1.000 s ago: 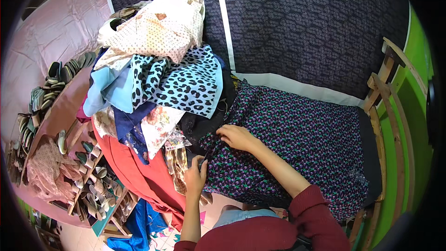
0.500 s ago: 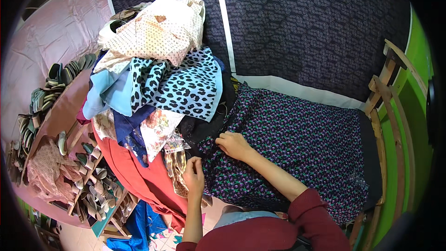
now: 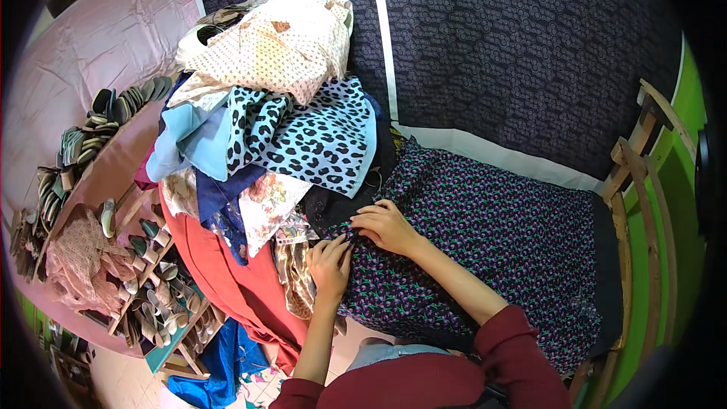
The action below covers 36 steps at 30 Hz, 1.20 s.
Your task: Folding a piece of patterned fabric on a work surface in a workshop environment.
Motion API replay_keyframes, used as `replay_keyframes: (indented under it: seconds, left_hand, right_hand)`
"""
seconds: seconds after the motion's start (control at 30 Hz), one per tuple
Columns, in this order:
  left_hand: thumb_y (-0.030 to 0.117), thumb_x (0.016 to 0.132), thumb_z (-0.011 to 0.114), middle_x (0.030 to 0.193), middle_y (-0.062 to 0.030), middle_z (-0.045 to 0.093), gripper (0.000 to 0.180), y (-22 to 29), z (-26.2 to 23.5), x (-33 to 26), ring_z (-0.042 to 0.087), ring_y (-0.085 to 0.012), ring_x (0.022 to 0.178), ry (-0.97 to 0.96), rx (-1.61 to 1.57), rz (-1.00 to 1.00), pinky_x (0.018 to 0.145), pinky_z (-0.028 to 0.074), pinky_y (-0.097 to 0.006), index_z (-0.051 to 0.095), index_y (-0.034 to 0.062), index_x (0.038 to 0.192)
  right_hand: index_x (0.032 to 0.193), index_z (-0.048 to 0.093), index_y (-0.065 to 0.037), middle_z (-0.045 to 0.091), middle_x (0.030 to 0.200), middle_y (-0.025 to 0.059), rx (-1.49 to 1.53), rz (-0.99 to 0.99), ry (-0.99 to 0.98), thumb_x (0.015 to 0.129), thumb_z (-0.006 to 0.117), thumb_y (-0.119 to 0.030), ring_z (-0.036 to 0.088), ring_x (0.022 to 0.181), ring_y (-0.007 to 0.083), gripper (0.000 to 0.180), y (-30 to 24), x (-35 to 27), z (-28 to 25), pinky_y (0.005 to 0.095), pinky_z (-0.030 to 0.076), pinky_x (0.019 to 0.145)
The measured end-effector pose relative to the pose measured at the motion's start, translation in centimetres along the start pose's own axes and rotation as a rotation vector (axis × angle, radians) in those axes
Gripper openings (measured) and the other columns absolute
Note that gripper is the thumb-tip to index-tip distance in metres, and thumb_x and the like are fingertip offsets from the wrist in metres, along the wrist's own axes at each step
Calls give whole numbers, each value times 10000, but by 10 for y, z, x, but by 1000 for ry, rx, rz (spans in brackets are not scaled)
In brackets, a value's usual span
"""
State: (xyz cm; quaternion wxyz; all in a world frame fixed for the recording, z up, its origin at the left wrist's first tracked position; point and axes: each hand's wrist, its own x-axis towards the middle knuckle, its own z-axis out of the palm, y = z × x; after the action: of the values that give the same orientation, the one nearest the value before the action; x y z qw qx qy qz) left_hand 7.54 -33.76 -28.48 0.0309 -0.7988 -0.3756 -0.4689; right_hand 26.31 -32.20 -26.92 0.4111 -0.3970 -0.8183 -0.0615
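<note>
Floral cloth: dark, with small purple and green figures; it lies spread over the table, to the right of the fabric pile, its near edge hanging toward the person.
Left hand: on the cloth's left margin, palm down, fingers loosely bent and close together; whether they pinch the fabric cannot be told.
Right hand: just beyond the left one, also on the left margin; fingers half curled, tips lowered to the cloth; a grip on it cannot be confirmed.
Extent covered: most of the table; a dark strip at the right end shows bare.
Portion done: the broad middle and right appear laid out, with slight wrinkles.
Portion left: the left margin under the fingers looks creased and unsettled, and seems the part in hand.
Fabric pile: black cloth nearest the hands, then leopard-print cloth, with cream cloth on top; gold cloth and red cloth hang at the near side.
Far left: shoes on a rack.
</note>
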Motion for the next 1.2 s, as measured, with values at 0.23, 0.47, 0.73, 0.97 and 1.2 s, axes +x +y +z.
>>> replay_keyframes:
  seconds: [0.23, 0.47, 0.73, 0.97, 1.2]
  left_hand:
    - [125, 662, 785, 890, -90, 615, 301, 4, -1, -13, 573, -215, 752, 6, -345, -456, 709, 456, -306, 606, 35, 887]
    - [175, 562, 857, 861, -65, 612, 561, -49, -35, -95, 579, -162, 762, -272, -397, -627, 730, 469, -295, 565, 21, 1016]
    - [272, 609, 826, 818, -97, 661, 551, -96, -39, -135, 615, -169, 734, -657, -512, -738, 694, 480, -315, 600, -14, 1023]
    - [192, 630, 816, 697, -42, 575, 362, -135, -70, -148, 511, -138, 660, -710, -311, -516, 612, 421, -296, 589, -28, 809]
    - [112, 754, 732, 925, -16, 632, 336, -138, -109, -142, 560, -86, 834, -926, -1032, -943, 777, 462, -260, 606, -48, 1022]
  right_hand:
    - [848, 661, -146, 625, 906, -39, 15, 37, -40, 740, 680, -136, 568, 911, 150, 110, 3, 2, 0, 347, 350, 849]
    - [842, 634, -130, 593, 929, -26, -56, 152, 73, 773, 654, -142, 532, 960, 160, 73, -15, 6, 13, 419, 302, 888]
    - [894, 636, -124, 555, 1117, 43, -58, 411, 172, 755, 629, -120, 481, 1107, 226, 139, -54, -19, -5, 417, 276, 942]
    - [1078, 602, -103, 511, 1235, 97, -108, 791, -138, 824, 603, -269, 418, 1216, 263, 304, -105, -117, -69, 498, 231, 1003]
    - [1281, 490, -144, 423, 1366, 108, -457, 1020, -313, 860, 547, -368, 325, 1307, 291, 480, -170, -210, -123, 611, 126, 1028]
